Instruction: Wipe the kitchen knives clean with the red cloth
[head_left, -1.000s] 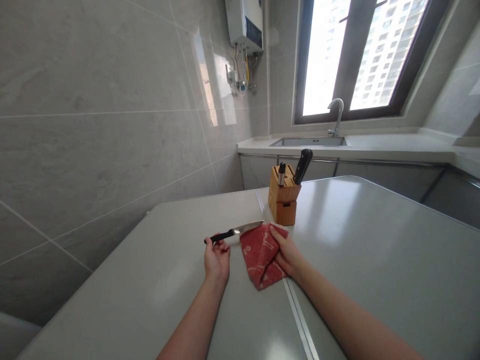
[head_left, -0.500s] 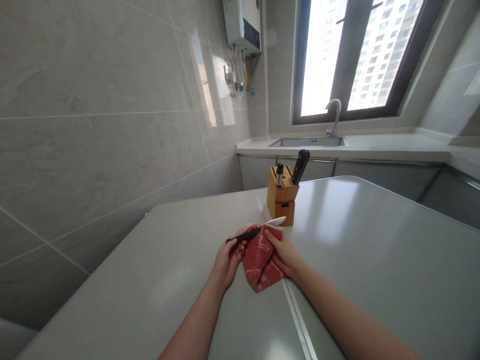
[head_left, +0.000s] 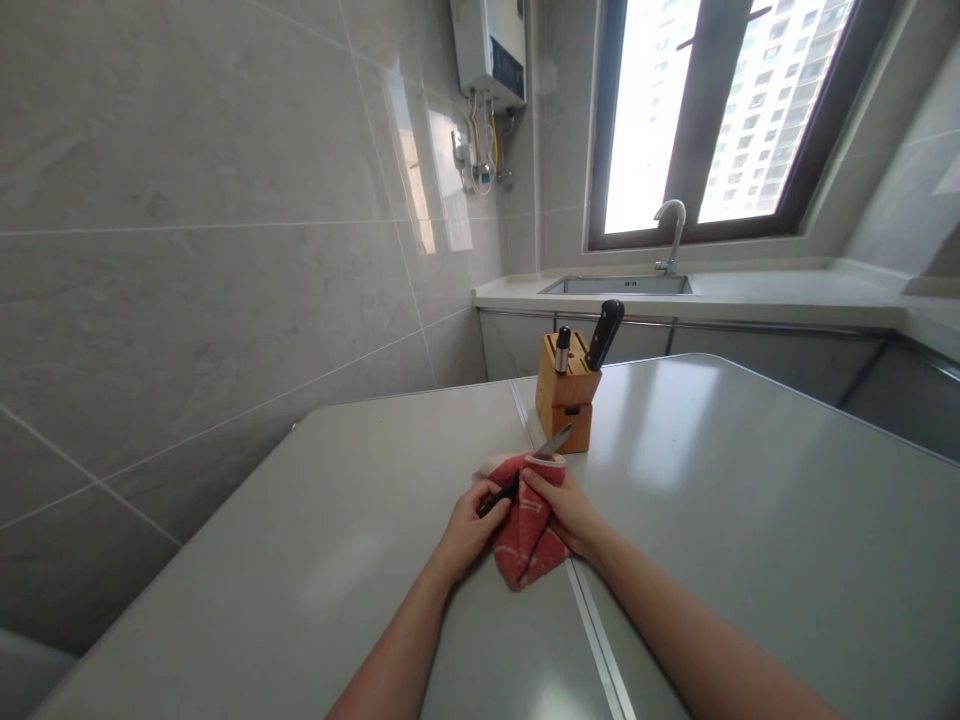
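Note:
My left hand [head_left: 471, 520] is closed round the black handle of a small knife [head_left: 553, 441]. Only the tip of its blade shows, poking out of a folded red cloth [head_left: 525, 535] and pointing toward the wooden knife block [head_left: 568, 402]. My right hand [head_left: 564, 510] grips the red cloth, pinching it round the blade. Both hands are together just above the grey table [head_left: 360, 520], a short way in front of the block.
The knife block holds a large black-handled knife [head_left: 604, 334] and a smaller black and silver handle [head_left: 562, 349]. A seam [head_left: 596, 650] runs down the table. Behind are a counter with a sink [head_left: 619, 285], a tap [head_left: 673, 232], a window and a tiled wall at left.
My left hand has moved right with the knife, pushing the blade into the cloth. The blade, bare a second ago, is now mostly wrapped. My right hand has closed the cloth around it.

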